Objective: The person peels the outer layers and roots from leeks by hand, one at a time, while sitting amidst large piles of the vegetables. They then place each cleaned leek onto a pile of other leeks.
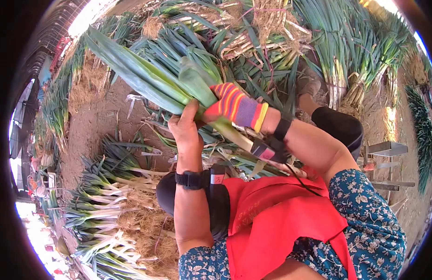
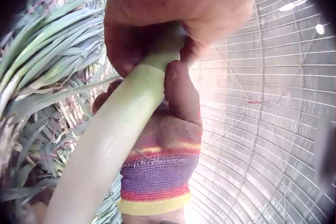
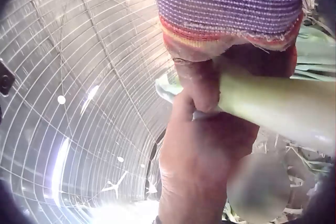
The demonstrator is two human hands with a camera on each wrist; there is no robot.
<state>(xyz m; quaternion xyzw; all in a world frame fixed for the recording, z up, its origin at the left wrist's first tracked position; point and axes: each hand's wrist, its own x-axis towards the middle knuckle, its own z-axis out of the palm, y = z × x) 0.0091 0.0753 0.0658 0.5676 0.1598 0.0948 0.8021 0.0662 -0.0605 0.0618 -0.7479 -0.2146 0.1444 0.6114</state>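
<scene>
A large leek (image 1: 146, 81) lies slantwise across both hands, its broad green leaves toward the upper left and its pale stalk (image 1: 234, 134) toward the red apron. My bare left hand (image 1: 187, 133) grips it where leaves and stalk meet, thumb up. Right beside it, my right hand (image 1: 232, 105), in a striped fingerless glove, curls round the leek; a wide leaf (image 1: 195, 79) stands bent beside its fingers. Seen from the left wrist, the smooth white-green stalk (image 2: 113, 124) runs between both hands. In the right wrist view, the bare thumb (image 3: 207, 95) presses near the stalk.
Trimmed leeks (image 1: 118, 200) with roots lie heaped at the lower left. Tied leek bundles (image 1: 335, 56) stand at the upper right, and more leeks (image 1: 178, 51) lie ahead. A metal stool or frame (image 1: 388, 149) is at the right on bare soil (image 1: 97, 123).
</scene>
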